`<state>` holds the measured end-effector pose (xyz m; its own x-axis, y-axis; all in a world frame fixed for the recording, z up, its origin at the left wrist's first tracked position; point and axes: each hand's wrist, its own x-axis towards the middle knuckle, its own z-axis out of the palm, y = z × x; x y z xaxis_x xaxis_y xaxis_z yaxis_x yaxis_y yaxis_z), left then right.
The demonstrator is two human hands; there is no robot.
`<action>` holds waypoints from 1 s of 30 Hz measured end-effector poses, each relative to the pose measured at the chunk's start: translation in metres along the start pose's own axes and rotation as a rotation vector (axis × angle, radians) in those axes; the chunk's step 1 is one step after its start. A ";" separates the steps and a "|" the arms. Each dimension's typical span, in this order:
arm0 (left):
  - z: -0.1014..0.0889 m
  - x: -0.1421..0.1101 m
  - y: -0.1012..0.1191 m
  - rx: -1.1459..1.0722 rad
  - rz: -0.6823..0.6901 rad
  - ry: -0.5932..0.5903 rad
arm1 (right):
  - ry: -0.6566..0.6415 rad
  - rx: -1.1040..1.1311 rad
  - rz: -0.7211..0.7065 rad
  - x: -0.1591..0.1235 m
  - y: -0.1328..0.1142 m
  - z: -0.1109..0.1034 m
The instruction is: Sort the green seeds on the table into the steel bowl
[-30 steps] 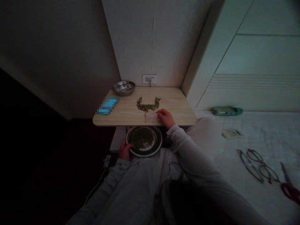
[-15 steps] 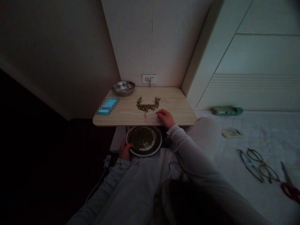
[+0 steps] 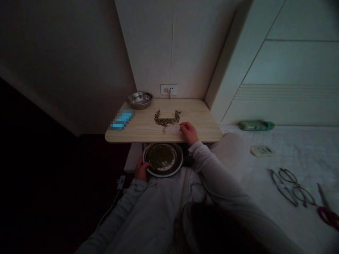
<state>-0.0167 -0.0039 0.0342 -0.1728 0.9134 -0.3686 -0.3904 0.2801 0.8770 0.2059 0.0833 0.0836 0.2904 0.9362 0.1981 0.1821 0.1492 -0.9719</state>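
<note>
My left hand (image 3: 141,170) grips the left rim of a round metal plate (image 3: 164,173), held just under the table's front edge above my lap. Small dark green grains (image 3: 160,155), perhaps beans, cover much of the plate's bottom. Over the front right of the table, my right hand (image 3: 189,132) pinches a thin, pale, translucent piece (image 3: 172,129) that looks like a plastic scraper or card. Just beyond that piece, more green grains (image 3: 167,121) lie on the wood in a rough U shape.
A steel bowl (image 3: 140,100) stands at the back left of the wooden table (image 3: 143,130). Nearer is a blurred blue phone-like object (image 3: 122,120). On the bed to my right lie a green bottle (image 3: 256,125), a pale small box (image 3: 262,151), glasses (image 3: 293,185) and red-handled scissors (image 3: 328,216).
My right hand has moved slightly forward and right, taking the pale piece from the table's front edge toward the grains. My left hand and the plate stay put.
</note>
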 end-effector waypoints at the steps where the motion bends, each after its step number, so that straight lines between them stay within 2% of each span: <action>1: 0.000 0.000 -0.001 -0.008 0.004 -0.004 | -0.008 0.000 0.005 0.000 0.000 0.000; 3: 0.000 0.000 -0.001 -0.013 0.018 -0.006 | -0.053 -0.010 0.009 -0.001 -0.001 0.001; 7: 0.003 -0.005 0.007 0.027 0.032 -0.005 | -0.223 -0.044 -0.006 -0.005 -0.002 0.001; 10: 0.005 -0.008 0.012 0.035 0.056 -0.001 | -0.294 -0.156 -0.019 -0.008 -0.004 0.001; 15: 0.001 -0.001 0.006 0.010 0.031 0.007 | -0.225 -0.386 -0.092 -0.010 -0.007 0.003; 21: -0.003 0.004 -0.004 -0.004 0.009 -0.009 | -0.164 -0.438 -0.106 -0.012 -0.007 0.001; 30: 0.000 -0.004 0.006 0.057 0.016 -0.031 | -0.050 -0.574 -0.107 -0.020 -0.007 -0.022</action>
<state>-0.0186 -0.0056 0.0410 -0.1500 0.9263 -0.3456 -0.3353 0.2811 0.8992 0.2192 0.0565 0.0890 0.2002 0.9413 0.2719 0.6916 0.0608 -0.7197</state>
